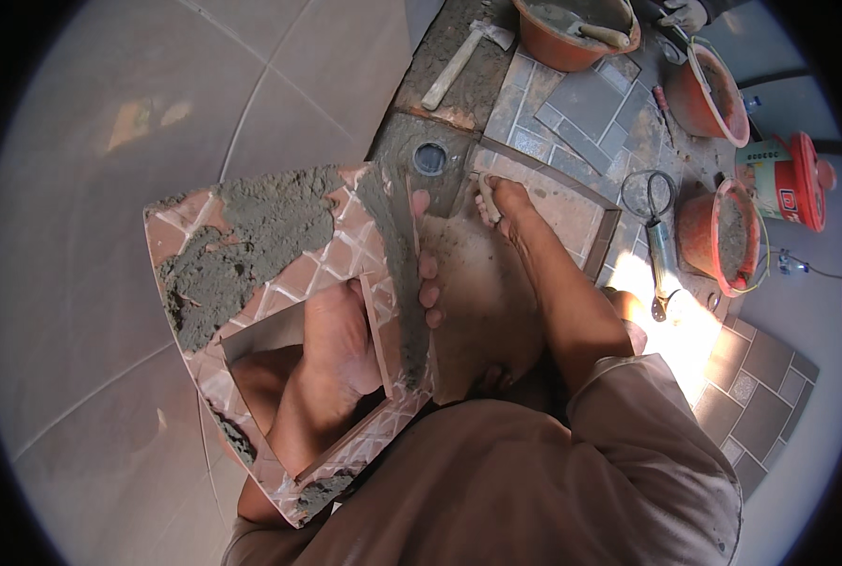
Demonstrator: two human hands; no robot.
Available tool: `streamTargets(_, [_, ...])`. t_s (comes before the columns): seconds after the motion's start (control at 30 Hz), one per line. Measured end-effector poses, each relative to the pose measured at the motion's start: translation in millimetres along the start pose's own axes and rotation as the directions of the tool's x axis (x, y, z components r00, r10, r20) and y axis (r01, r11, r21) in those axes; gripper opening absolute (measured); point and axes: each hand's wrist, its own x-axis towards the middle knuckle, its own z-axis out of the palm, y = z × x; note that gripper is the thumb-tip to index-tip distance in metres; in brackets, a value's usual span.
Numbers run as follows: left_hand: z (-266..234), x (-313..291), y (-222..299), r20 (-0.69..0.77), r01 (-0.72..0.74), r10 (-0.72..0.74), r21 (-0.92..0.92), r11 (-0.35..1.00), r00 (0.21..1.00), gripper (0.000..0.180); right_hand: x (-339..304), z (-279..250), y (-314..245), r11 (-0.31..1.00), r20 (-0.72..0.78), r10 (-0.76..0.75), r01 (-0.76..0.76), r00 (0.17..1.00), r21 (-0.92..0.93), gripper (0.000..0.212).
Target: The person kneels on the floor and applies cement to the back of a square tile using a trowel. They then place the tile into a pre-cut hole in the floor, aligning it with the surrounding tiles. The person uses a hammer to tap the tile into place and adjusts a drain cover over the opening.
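Observation:
My left hand (pixel 338 311) is under a large tile (pixel 331 250), held back side up. Its wrist and forearm show through the tile's rectangular cut-out, and its fingertips curl over the right edge. Ridged brown backing shows on the tile, with a thick patch of wet grey mortar (pixel 260 236) spread across its far part. Beyond that edge, my right hand (pixel 501 200) is closed beside a round drain pipe opening (pixel 430 158). Something pale shows at its fingers, but I cannot make it out. Below that hand lies a smeared tan surface (pixel 477 292).
A hatchet (pixel 468 61) lies on rough mortar at the far side. A mortar bucket (pixel 572 38) holds a wooden-handled tool; more buckets (pixel 718 231) stand at right. Near them are a grey-handled tool with a cord (pixel 661 255) and patterned tiles (pixel 760 387). A co-worker's gloved hand (pixel 687 14) shows far right.

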Motion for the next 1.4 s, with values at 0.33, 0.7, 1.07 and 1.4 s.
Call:
streamTargets(0.33, [6.2, 1.9, -1.9, -0.023, -0.05, 0.052, 0.051, 0.997, 0.998, 0.072, 0.5, 7.8, 24.3, 0.997, -0.042, 0.081, -0.081, 0.996, -0.003, 0.027])
streamTargets(0.7, [8.6, 4.4, -3.7, 0.009, -0.094, 0.094, 0.005, 0.996, 0.996, 0.077, 13.3, 21.5, 24.0, 0.994, -0.098, -0.092, 0.097, 0.991, 0.046, 0.028])
streamTargets(1.07, [11.8, 6.3, -2.3, 0.019, -0.102, 0.102, -0.025, 0.994, 0.995, 0.077, 98.7, 5.0, 105.0, 0.894, -0.172, -0.319, 0.236, 0.932, -0.381, 0.035])
streamTargets(1.4, [8.3, 5.3, -7.5, -0.002, -0.142, 0.142, -0.033, 0.989, 0.99, 0.078, -53.3, 63.3, 121.8, 0.996, -0.219, -0.054, 0.036, 0.974, -0.084, 0.039])
